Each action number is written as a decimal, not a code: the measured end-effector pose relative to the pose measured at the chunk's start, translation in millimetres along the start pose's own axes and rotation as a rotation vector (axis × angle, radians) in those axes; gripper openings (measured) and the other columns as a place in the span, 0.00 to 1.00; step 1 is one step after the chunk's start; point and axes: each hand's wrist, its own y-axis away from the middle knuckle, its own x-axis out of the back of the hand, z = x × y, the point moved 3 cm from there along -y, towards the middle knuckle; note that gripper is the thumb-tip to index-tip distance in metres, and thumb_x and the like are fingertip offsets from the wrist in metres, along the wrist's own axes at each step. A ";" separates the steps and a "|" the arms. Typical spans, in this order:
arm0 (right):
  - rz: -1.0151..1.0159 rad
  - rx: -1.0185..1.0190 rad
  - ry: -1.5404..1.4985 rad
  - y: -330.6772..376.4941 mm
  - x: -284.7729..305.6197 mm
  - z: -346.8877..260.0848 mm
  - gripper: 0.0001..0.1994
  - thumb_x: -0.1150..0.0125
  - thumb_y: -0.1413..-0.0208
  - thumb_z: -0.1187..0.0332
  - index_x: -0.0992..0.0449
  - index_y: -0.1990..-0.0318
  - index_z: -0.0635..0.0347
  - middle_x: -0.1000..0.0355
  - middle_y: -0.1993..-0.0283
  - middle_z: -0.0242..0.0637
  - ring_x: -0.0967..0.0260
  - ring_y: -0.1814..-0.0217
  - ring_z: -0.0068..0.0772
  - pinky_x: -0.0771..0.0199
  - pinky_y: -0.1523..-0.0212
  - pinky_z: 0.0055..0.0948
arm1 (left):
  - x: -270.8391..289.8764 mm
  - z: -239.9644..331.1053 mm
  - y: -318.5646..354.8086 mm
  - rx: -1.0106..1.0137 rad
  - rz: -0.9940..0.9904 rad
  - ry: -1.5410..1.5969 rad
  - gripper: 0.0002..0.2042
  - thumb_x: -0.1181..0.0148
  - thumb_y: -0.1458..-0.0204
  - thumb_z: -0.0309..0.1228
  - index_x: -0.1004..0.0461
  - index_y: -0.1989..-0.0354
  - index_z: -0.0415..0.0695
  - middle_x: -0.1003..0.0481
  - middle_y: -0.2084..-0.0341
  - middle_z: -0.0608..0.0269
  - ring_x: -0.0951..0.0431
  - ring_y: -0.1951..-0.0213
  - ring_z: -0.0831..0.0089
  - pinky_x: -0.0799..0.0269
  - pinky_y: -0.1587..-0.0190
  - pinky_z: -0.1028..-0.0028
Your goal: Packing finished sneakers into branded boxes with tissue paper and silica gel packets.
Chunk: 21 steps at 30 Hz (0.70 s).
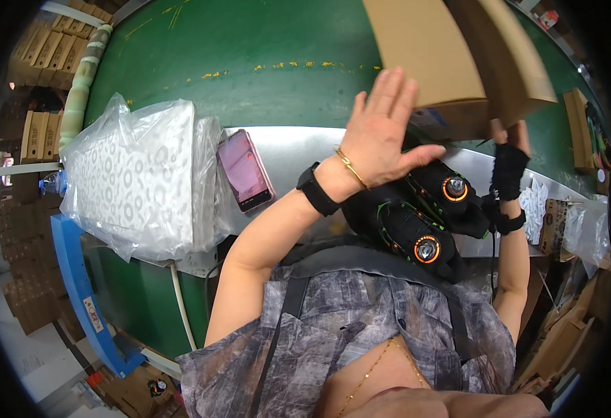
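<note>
A brown cardboard box [431, 49] stands at the far right of the bench, its right side blurred by motion. My left hand [382, 136] is open beside its near left corner, palm down with fingers stretched and thumb apart. In a black fingerless glove, my right hand [511, 157] has its thumb and fingers at the box's near right edge, seemingly gripping it. Below and between my hands sits a pair of black shoes [406, 212] with green trim and round orange-ringed dials. The left forearm partly covers them.
Left of the shoes lies a phone [246, 171] with a lit screen. A plastic-wrapped stack of patterned white paper [138, 174] is farther left. A blue frame [86, 299] borders the near left; crumpled plastic [588, 230] lies at the right. Stacked cartons [34, 258] line the left.
</note>
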 end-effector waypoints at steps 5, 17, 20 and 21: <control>0.241 -0.282 -0.595 -24.8 59.0 32.8 0.15 0.48 0.47 0.68 0.35 0.52 0.59 0.33 0.54 0.39 0.36 0.52 0.32 0.35 0.51 0.38 | 14.1 -64.5 26.0 0.761 -0.102 0.496 0.33 0.53 0.51 0.54 0.40 0.51 0.31 0.31 0.60 0.40 0.33 0.53 0.46 0.37 0.52 0.65; 0.166 -0.755 -0.064 84.7 122.3 101.7 0.26 0.45 0.50 0.55 0.37 0.48 0.62 0.33 0.51 0.47 0.36 0.51 0.43 0.37 0.52 0.32 | -31.3 -116.2 49.8 0.629 -0.157 0.456 0.25 0.61 0.45 0.48 0.37 0.50 0.40 0.28 0.61 0.47 0.30 0.57 0.49 0.35 0.56 0.66; -0.001 -0.246 1.041 111.7 139.5 109.8 0.25 0.46 0.50 0.56 0.35 0.49 0.66 0.34 0.53 0.54 0.38 0.51 0.50 0.40 0.49 0.36 | -35.3 -115.0 47.9 0.613 -0.277 0.519 0.25 0.59 0.45 0.47 0.36 0.51 0.37 0.28 0.61 0.45 0.30 0.56 0.51 0.35 0.55 0.67; -0.063 -0.254 1.197 117.0 137.8 113.6 0.24 0.46 0.50 0.57 0.35 0.50 0.67 0.34 0.54 0.54 0.38 0.50 0.52 0.41 0.49 0.37 | -31.7 -114.3 48.4 0.625 -0.297 0.515 0.25 0.57 0.46 0.46 0.36 0.51 0.35 0.29 0.60 0.44 0.30 0.55 0.52 0.34 0.54 0.68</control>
